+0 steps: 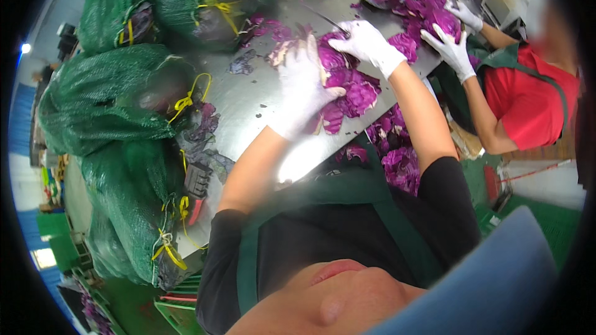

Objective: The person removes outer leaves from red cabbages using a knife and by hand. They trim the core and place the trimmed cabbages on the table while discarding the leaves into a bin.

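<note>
Both my hands wear white gloves over a steel table. With its fingers closed round the handle, my right hand grips a knife whose blade points to the upper left. My left hand lies spread on a red cabbage, its thumb apart from the fingers; part of the cabbage is hidden beneath it. Loose purple cabbage leaves lie beside and below the two hands, near the table's edge. More leaf scraps are scattered beyond my left hand.
Green mesh sacks tied with yellow strips line the left side. A black and red tool lies beside them. A co-worker in red handles another cabbage at the right. Purple leaves lie below the table edge.
</note>
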Demonstrator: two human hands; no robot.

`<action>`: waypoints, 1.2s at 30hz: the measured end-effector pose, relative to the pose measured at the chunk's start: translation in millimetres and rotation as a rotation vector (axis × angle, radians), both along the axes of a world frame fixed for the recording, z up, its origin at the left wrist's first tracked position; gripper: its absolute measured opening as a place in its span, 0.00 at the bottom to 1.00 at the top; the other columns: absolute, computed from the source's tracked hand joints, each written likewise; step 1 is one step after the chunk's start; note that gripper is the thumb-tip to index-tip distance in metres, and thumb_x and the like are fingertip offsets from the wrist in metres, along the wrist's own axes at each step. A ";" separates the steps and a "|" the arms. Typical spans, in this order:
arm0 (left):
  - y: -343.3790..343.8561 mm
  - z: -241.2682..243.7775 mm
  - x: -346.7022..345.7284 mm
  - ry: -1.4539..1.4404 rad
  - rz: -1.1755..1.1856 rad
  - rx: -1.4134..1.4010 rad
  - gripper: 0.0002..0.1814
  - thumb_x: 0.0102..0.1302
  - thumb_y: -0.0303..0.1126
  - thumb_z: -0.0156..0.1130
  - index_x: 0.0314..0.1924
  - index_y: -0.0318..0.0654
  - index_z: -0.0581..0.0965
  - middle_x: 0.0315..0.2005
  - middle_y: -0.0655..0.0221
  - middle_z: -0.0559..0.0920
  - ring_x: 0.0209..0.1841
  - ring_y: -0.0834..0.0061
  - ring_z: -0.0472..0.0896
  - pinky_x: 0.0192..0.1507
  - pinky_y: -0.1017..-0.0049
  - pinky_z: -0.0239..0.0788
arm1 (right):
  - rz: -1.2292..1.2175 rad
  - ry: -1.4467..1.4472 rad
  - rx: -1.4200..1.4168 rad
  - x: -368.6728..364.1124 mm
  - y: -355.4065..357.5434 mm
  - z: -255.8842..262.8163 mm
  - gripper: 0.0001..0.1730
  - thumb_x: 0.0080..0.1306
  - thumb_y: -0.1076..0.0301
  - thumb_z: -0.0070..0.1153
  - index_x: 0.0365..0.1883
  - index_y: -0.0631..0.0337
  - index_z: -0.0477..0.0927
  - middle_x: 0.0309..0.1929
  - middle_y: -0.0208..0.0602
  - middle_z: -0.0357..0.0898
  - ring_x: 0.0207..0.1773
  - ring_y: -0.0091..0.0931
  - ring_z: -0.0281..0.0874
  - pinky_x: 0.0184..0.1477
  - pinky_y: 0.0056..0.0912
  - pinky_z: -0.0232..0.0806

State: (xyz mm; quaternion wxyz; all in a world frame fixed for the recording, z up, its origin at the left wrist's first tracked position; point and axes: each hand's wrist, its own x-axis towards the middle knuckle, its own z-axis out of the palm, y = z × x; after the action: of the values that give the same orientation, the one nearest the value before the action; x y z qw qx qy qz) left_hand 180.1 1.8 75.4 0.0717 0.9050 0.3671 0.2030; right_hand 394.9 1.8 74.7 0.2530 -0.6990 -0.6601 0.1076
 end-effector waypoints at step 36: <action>-61.0 -20.2 -114.5 -0.430 0.243 -0.350 0.78 0.29 0.47 0.87 0.79 0.45 0.48 0.63 0.45 0.65 0.62 0.38 0.70 0.60 0.50 0.70 | 0.561 0.157 0.043 -132.5 -17.3 -9.1 0.40 0.60 0.60 0.71 0.69 0.63 0.69 0.61 0.50 0.78 0.64 0.44 0.75 0.69 0.47 0.64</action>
State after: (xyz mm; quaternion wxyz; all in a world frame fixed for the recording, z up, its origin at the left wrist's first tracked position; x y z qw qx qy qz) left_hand 65.6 -59.1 55.3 0.2776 0.7647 0.4785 0.3306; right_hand 262.4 -15.5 65.7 0.2785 -0.4733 -0.8080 0.2133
